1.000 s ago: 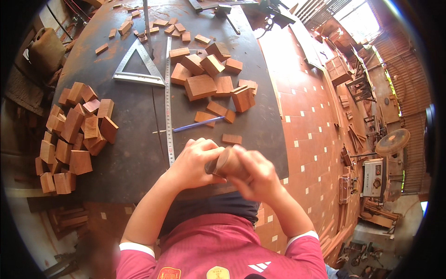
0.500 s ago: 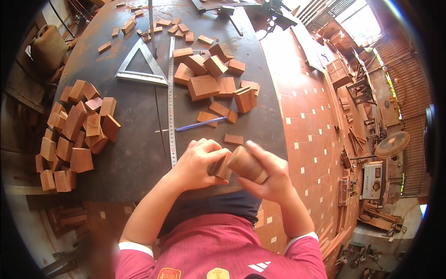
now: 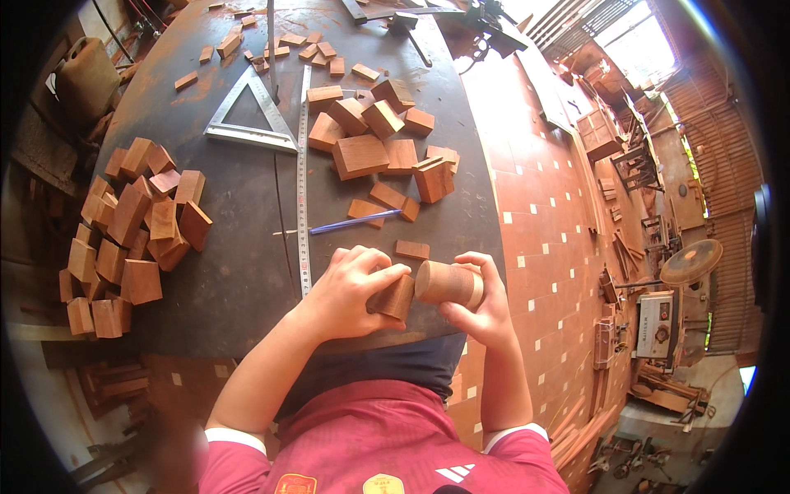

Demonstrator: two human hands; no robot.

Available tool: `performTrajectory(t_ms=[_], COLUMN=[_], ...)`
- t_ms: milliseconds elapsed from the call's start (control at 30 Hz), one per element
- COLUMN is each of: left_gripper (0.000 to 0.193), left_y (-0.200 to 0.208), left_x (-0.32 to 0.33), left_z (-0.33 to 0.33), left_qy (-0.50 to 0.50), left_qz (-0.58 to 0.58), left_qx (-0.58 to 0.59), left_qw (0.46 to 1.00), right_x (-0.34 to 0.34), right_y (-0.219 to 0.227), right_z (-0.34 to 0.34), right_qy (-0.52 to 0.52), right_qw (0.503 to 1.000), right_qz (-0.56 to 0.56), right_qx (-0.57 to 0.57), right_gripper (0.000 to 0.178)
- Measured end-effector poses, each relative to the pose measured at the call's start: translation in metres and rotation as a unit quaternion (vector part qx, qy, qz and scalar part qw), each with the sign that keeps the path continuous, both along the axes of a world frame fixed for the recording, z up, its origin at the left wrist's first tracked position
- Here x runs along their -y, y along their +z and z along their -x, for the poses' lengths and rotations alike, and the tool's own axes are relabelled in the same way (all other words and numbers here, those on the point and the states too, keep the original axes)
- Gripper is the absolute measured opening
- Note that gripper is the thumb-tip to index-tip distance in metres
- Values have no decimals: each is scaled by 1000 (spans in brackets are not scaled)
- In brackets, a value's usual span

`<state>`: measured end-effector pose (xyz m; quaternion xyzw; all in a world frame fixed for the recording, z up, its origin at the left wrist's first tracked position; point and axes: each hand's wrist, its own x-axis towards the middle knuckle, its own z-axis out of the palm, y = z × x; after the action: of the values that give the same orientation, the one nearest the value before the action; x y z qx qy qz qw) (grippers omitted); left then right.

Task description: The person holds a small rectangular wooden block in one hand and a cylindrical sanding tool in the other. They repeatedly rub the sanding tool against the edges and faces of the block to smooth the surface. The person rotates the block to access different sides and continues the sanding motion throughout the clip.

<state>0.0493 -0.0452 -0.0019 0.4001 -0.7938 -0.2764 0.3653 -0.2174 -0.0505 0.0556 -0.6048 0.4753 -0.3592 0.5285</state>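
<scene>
My two bare hands are held close together in front of me, over the near edge of a dark workbench [image 3: 239, 255]. My left hand [image 3: 350, 292] grasps a squarish brown wooden block [image 3: 397, 299], with the fingers curled over it and one face turned toward the right. My right hand [image 3: 485, 300] grips a thick wooden cylinder [image 3: 444, 283] near its right end, thumb below and fingers above; its left end comes right up to the block, and I cannot tell whether the two touch. Just beyond the cylinder, a small flat wooden piece [image 3: 412, 249] lies on the bench. Farther up, a blue pen [image 3: 346, 224] slants across another little piece, its left end near a long measuring strip [image 3: 303, 181] that runs away from me. Beyond the pen is a loose group of blocks [image 3: 360, 156]; left of the strip sits a silver triangular square [image 3: 251, 137]. A larger heap of blocks [image 3: 127, 218] fills the bench's left side, and small offcuts [image 3: 293, 39] are scattered at the far end. To the right is a reddish tiled floor [image 3: 535, 247]
</scene>
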Motion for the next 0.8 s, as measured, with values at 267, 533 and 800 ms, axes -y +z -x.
performTrajectory(t_ms=[267,533,800], left_gripper=[79,71,65], left_y=[-2,-5,-6], left_x=[1,2,3], left_z=[2,3,2], left_qy=[-4,-6,-17], left_qz=[2,15,4], left_qx=[8,-8,-14], left_qw=[1000,1000,1000], right_x=[-5,-24,-35], right_y=[-12,-8,-21], right_z=[7,-45,-47], right_qy=[-9,-53,-67], right_qw=[999,929,913], right_qz=[25,327,376], right_qx=[26,-162,-144], right_gripper=[74,61,44])
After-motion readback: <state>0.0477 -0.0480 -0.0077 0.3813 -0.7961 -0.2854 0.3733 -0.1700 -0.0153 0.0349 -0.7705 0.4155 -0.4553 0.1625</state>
